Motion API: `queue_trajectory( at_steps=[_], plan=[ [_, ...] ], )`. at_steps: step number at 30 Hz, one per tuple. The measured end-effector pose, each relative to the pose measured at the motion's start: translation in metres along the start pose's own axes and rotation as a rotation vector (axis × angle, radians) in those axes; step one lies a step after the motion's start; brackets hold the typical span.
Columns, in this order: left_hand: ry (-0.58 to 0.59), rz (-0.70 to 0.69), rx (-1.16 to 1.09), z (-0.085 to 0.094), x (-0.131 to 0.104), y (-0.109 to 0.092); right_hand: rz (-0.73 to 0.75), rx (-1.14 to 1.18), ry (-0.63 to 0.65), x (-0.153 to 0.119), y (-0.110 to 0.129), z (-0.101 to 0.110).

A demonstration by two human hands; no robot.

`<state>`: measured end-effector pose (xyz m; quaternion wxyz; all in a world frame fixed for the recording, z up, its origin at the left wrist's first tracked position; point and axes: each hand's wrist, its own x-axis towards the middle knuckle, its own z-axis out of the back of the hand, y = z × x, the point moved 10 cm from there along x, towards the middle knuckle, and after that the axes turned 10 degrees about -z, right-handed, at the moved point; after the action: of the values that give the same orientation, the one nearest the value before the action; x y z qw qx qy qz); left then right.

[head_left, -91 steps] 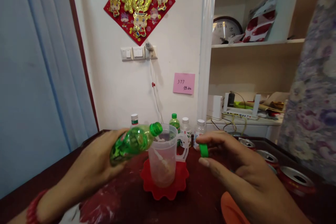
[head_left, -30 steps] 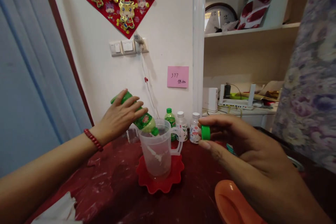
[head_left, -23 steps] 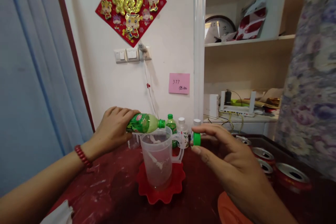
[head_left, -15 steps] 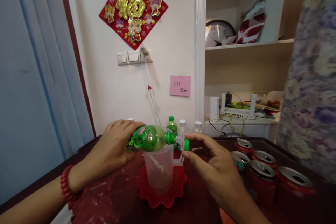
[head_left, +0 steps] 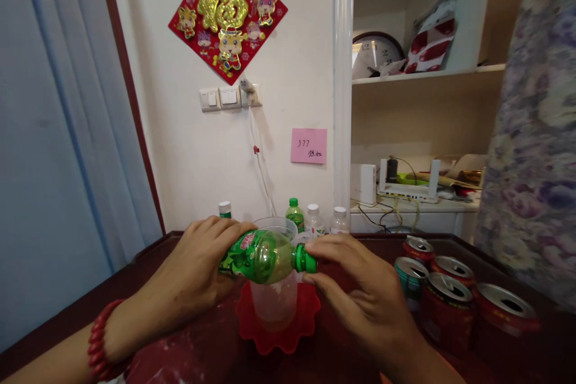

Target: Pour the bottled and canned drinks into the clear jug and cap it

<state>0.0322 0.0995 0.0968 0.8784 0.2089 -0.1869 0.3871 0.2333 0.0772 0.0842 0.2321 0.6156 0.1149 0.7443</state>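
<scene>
My left hand (head_left: 204, 258) is wrapped round the body of a green-labelled plastic bottle (head_left: 265, 257), which lies nearly level with its neck toward the right. A green bottle cap (head_left: 306, 259) sits at the mouth of that bottle. Thumb and fingers of my right hand (head_left: 360, 288) pinch this cap; how far it is screwed on I cannot tell. Behind and below the bottle stands a clear plastic jug (head_left: 274, 306), partly hidden by it. The jug rests on a red scalloped dish (head_left: 256, 336).
Several opened drink cans (head_left: 450, 300) stand at the right of the dark red table. Along the back are a green-capped bottle (head_left: 294, 216) and white-capped bottles (head_left: 314, 221). Crumpled clear plastic (head_left: 166, 360) lies front left. A white router (head_left: 408, 187) sits on the shelf behind.
The cap, held apart from the bottle's mouth before, is now against it. The bottle has come slightly lower and to the right, in front of the jug's upper part.
</scene>
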Motion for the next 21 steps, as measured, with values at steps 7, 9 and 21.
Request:
queue_trajectory(
  at_steps=[7,9,21],
  plan=[
    [-0.010,-0.018,0.045,0.010,0.002,-0.011,0.097,-0.042,0.029,0.003,0.012,0.008],
    [0.011,-0.014,0.028,0.009,0.002,-0.009,0.119,-0.049,0.051,0.002,0.015,0.007],
    [-0.105,-0.072,0.240,0.026,0.003,-0.033,-0.521,0.147,0.092,-0.004,-0.042,-0.003]
  ],
)
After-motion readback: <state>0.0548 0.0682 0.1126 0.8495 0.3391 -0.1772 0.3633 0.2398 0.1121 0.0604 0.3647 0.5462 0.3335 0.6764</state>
